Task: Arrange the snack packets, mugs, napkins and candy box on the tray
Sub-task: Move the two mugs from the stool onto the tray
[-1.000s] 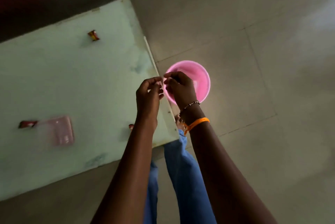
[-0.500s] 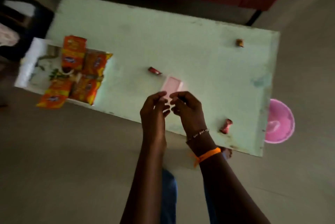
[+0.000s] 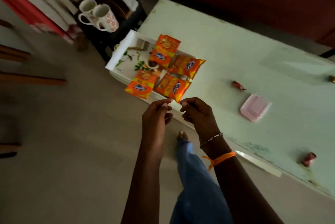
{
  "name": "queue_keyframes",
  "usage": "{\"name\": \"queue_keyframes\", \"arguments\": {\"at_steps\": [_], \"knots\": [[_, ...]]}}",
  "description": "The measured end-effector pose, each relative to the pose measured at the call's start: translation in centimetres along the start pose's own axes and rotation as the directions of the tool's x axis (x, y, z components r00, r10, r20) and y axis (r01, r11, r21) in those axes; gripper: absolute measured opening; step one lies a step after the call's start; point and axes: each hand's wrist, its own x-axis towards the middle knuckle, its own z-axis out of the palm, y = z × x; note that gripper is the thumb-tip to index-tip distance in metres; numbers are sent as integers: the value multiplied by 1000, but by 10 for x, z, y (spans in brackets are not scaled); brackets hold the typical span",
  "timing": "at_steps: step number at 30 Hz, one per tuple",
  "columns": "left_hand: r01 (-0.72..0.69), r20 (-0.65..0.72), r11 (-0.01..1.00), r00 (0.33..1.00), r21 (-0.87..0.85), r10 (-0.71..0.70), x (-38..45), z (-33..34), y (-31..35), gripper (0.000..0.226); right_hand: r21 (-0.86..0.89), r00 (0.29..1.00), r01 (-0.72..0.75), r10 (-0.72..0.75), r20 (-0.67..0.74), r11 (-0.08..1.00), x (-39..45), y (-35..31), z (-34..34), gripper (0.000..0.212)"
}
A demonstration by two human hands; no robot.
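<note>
Hands first: our left hand (image 3: 156,115) and right hand (image 3: 198,115) hang close together in front of us, just off the near edge of the pale green table (image 3: 235,57), fingers curled in with thumb meeting forefinger on each. Whether anything small is pinched there we cannot tell; nothing shows between the fingertips. A beaded bracelet (image 3: 211,140) and an orange thread band (image 3: 220,157) circle the right wrist.

Half a second ago the hands hovered over the middle of the table above the pink box; now our view has swung left, and they sit beside the near right corner of the white floral tray (image 3: 125,55), which has come from the far left of the picture to its centre. The four orange snack packets (image 3: 166,68) lie on the tray's right half as before, two farther and two nearer, the nearest ones overhanging its rim.

Newly in view at the far left, two white mugs with pink flower print (image 3: 98,16) stand together on a black stool (image 3: 101,40) beside the table end, with white napkins (image 3: 129,1) behind them in a dark holder.

The flat pink candy box (image 3: 255,110) rests on the table well right of the hands, apart from the tray. Wrapped red candies lie loose around it: one (image 3: 239,85) just beyond it, one (image 3: 308,159) near the table's near edge at the right, and a brownish one (image 3: 332,78) at the right border. The pink bowl on the floor has gone out of view.
</note>
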Motion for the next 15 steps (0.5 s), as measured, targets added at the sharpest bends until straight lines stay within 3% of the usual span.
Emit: {"name": "queue_keyframes", "arguments": {"at_steps": [4,15], "knots": [[44,19,999,999,14,-45,53,-30,13,25,36,999,-35,36,-12,999,43,-7,52,3],[-24,-40,997,999,-79,21,214,-113,102,26,58,1000,13,-13,12,998,172,-58,195,20]]}}
